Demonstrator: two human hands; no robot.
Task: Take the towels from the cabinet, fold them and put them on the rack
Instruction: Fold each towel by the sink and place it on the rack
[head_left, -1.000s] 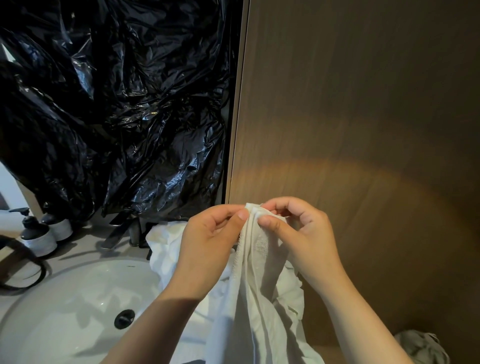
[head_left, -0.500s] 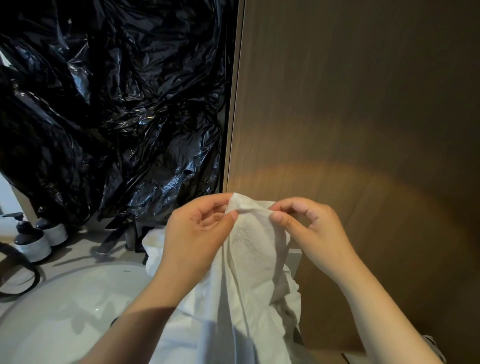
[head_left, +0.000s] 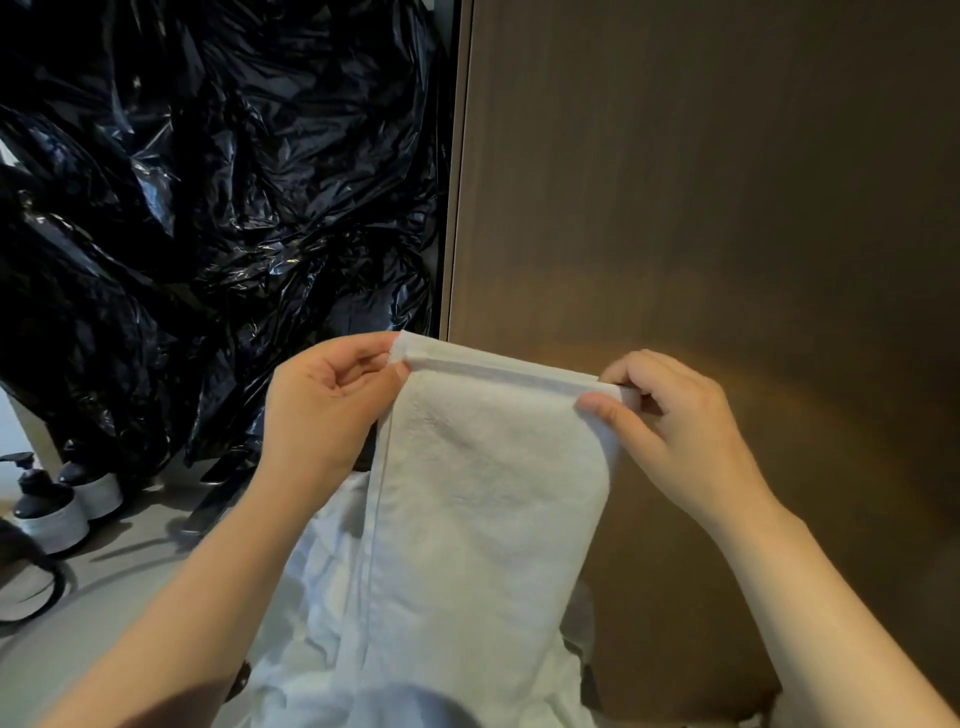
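While the left hand (head_left: 322, 410) and the right hand (head_left: 680, 436) each pinch a top corner of the white towel (head_left: 483, 499) between thumb and curled fingers, the head view shows it hanging spread between them, over crumpled white cloth (head_left: 317, 597) below. If either pinch slackens, that corner would likely drop and skew the fold; the hanging end may also drag that cloth.

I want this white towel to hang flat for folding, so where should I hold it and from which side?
Take the white towel by the two corners of its hemmed top edge, one hand coming in from each side. The left hand pinches the left corner and the right hand the right one; the edge runs taut between them and the cloth below hangs flat.
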